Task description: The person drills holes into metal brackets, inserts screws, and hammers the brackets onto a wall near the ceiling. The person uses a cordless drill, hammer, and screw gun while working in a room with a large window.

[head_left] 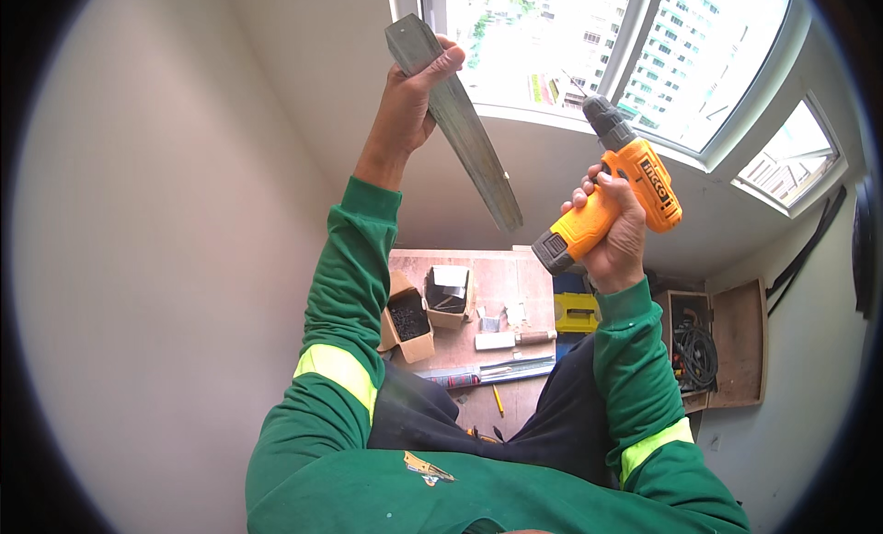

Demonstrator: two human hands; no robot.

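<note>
My left hand (412, 97) is raised high and grips a long grey metal strip (460, 125) near its upper end; the strip slants down to the right in front of the white wall. My right hand (614, 230) holds an orange cordless drill (618, 189) by its handle, its grey chuck and bit pointing up toward the window. The drill is to the right of the strip's lower end, not touching it. Both arms wear green sleeves with yellow reflective bands.
Below lies a wooden board (487, 286) with an open cardboard box of dark screws (409, 318), a second box (448, 295), small metal brackets, a yellow case (576, 311), a pencil and a tube. A wooden crate with black cables (694, 350) stands right. A window (589, 46) is ahead.
</note>
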